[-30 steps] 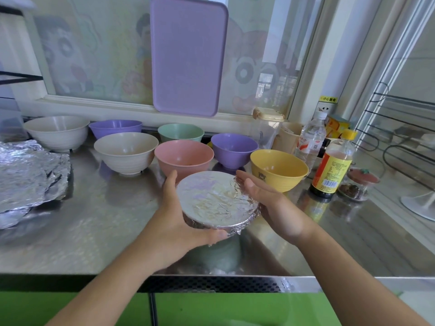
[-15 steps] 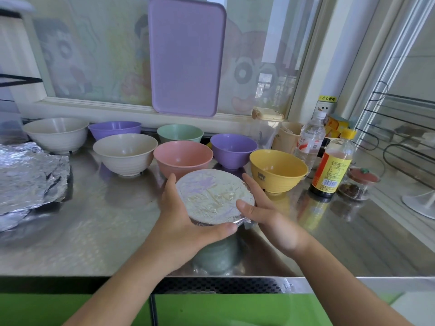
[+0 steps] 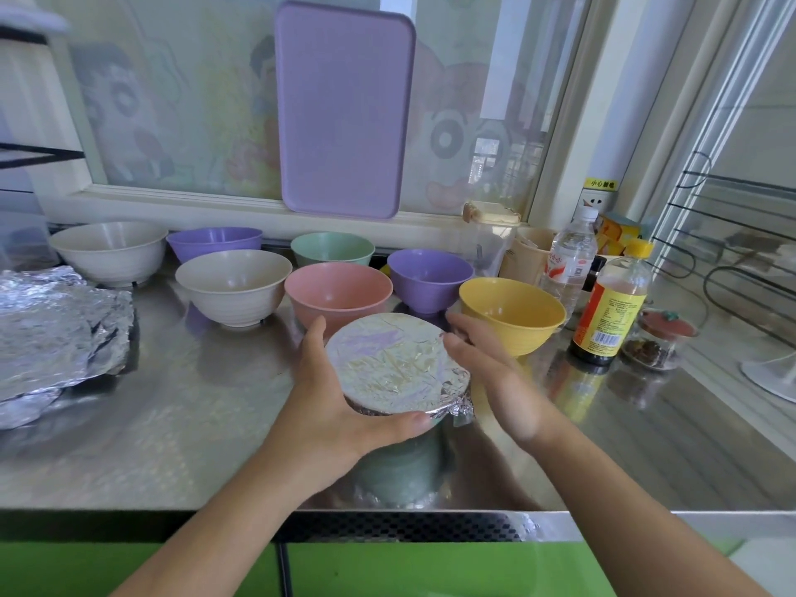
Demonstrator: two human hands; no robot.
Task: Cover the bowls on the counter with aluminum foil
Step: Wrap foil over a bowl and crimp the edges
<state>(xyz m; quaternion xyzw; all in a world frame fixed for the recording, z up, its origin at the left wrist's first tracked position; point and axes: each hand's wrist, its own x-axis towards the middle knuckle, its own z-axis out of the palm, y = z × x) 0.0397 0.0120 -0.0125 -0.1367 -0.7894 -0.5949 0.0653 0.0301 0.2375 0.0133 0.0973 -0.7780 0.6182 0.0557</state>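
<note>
- Steel counter [image 3: 181, 428] is running along a window whose glass is carrying faded cartoon pictures; its polished top is mirroring the things standing on it.
- Lilac tray [image 3: 344, 109] is leaning upright against the window.
- Green cupboard front [image 3: 430, 570] is showing below the counter's edge.
- Covered bowl [image 3: 398, 463], pale green, is sitting near the front edge, with foil lid [image 3: 394, 366] stretched flat across its mouth and crimped under the rim.
- Left hand [image 3: 327, 402] is cupping the bowl's left side, fingers up the far rim, thumb curled along the near edge.
- Right hand [image 3: 495, 372] is lying flat with fingers straight against the right rim of the foil.
- Uncovered bowls are standing behind in two rows: two cream [image 3: 234, 286], two purple [image 3: 428, 282], one green [image 3: 331, 247], one pink [image 3: 338, 295], one yellow [image 3: 512, 314].
- Crumpled foil sheets [image 3: 56, 333] are lying at the left.
- Water bottle [image 3: 568, 260], sauce bottle [image 3: 611, 303] and small jar [image 3: 657, 344] are grouped at the right, beside a wire rack [image 3: 732, 260].
</note>
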